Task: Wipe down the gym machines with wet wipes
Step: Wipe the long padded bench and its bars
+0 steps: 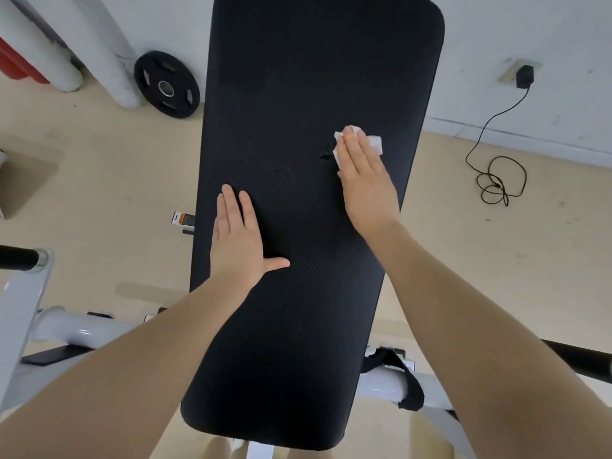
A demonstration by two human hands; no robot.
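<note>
Flat right hand (366,187) presses wipe (374,143) on lengthwise-running bench pad (298,94).

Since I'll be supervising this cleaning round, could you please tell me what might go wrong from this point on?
1. The wipe is bunched under the flat right hand, so it may slip out or cover only a narrow strip of the pad.
2. There seems to be a small tear beside the wipe; rubbing there could catch and widen it.
3. The left hand rests on the pad, so that patch may be missed.
</note>
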